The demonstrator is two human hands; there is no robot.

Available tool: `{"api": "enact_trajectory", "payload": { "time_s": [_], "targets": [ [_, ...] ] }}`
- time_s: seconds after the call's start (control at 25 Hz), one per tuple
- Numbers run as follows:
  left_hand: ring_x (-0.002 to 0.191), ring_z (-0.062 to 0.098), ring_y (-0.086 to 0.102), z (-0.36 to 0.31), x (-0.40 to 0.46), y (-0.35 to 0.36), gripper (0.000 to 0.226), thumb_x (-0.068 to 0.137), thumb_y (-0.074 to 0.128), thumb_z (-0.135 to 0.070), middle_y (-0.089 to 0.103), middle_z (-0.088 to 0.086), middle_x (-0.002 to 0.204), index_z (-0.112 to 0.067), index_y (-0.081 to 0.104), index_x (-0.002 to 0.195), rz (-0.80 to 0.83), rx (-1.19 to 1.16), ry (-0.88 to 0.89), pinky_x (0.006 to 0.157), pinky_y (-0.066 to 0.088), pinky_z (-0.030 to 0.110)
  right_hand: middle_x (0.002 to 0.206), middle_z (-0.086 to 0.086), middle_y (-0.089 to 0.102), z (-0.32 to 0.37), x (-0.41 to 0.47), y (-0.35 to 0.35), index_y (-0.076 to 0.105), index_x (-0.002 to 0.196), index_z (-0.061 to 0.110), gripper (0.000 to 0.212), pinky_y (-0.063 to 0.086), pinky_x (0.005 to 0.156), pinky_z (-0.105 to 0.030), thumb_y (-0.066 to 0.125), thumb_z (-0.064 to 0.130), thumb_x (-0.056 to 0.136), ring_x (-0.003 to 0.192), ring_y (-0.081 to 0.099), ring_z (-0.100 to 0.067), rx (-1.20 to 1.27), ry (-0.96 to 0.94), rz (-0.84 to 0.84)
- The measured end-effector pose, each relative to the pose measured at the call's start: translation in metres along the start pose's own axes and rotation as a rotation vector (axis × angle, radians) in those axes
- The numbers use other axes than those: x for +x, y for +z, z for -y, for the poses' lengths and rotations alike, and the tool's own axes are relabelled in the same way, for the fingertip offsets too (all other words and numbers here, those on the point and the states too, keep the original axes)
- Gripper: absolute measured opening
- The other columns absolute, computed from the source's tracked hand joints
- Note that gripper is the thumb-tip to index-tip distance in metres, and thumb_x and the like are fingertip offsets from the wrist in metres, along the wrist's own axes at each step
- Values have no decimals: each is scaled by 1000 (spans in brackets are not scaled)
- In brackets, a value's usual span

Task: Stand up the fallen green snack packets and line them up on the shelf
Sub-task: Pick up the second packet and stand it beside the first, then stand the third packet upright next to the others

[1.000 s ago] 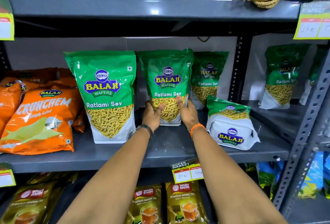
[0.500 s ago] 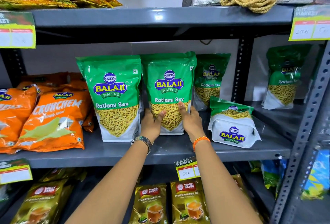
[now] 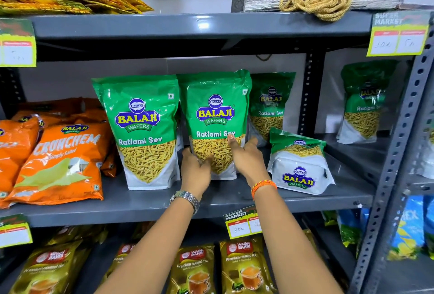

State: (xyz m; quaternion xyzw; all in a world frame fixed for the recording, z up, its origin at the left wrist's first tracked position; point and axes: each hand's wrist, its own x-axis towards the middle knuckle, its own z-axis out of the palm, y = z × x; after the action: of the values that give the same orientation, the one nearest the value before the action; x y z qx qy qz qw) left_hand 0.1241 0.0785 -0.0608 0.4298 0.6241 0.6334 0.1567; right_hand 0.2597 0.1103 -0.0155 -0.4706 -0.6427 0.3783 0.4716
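- On the middle shelf (image 3: pixel 164 204), at the centre of the frame, we see two green snack packets standing side by side: the left packet (image 3: pixel 141 127) and the centre packet (image 3: pixel 215 117), their edges touching or nearly so.
- Our left hand (image 3: pixel 196 169) cups the lower left corner of the centre packet, thumb across its front; our right hand (image 3: pixel 246 160) lies open-fingered against its lower right side. Both hands press on this packet rather than closing around it, set apart by its width.
- Just behind and to the right, a third green packet (image 3: pixel 270 106) stands upright further back on the shelf.
- At the right of centre, one fallen packet (image 3: pixel 299 164) lies tipped back with its base toward us, near our right hand but not touching it.
- We judge the task partly done: two packets stand in front, and the fallen one has yet to be raised and set into the row.
- Further right, in the next bay, another green packet (image 3: pixel 366 103) stands upright in shadow; whether it belongs to the row we cannot tell.
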Motion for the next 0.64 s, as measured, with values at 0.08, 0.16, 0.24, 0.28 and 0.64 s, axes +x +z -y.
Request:
{"api": "enact_trajectory", "payload": {
  "time_s": [0.08, 0.16, 0.24, 0.28, 0.64],
  "targets": [
    [132, 28, 51, -4, -11, 5, 70, 79, 74, -18, 55, 9, 140, -12, 39, 140, -34, -2, 14, 113, 39, 41, 142, -17, 56, 13, -1, -15, 33, 143, 7, 66, 44, 97, -36, 57, 47, 97, 130, 54, -36, -42, -70, -8],
    [135, 31, 39, -17, -33, 12, 73, 79, 74, -16, 44, 14, 142, -12, 38, 142, -79, 52, 7, 115, 32, 42, 149, -14, 51, 25, 3, -38, 31, 151, 9, 71, 39, 109, -38, 61, 44, 96, 137, 49, -34, -61, -119, -47],
    [125, 30, 41, -33, -55, 17, 57, 80, 72, -12, 44, 10, 132, -18, 44, 128, -156, 63, 114, 106, 35, 39, 150, -14, 50, 31, 13, -68, 36, 151, 10, 70, 38, 112, -38, 63, 42, 95, 138, 48, -33, -98, -134, -124],
    [118, 26, 45, -40, -64, 19, 50, 79, 71, -11, 46, 7, 126, -21, 45, 120, -179, 44, 200, 100, 38, 34, 147, -16, 53, 28, 21, -84, 41, 147, 8, 67, 39, 110, -38, 64, 41, 94, 135, 50, -33, -129, -120, -161],
    [107, 30, 67, -60, -52, 96, 74, 85, 44, -77, 70, 11, 115, -13, 62, 117, 452, 257, -65, 93, 53, 38, 149, -19, 51, -42, 79, -167, 46, 145, -6, 69, 41, 98, -29, 66, 36, 94, 133, 53, -32, -331, 326, -78]
  ]
}}
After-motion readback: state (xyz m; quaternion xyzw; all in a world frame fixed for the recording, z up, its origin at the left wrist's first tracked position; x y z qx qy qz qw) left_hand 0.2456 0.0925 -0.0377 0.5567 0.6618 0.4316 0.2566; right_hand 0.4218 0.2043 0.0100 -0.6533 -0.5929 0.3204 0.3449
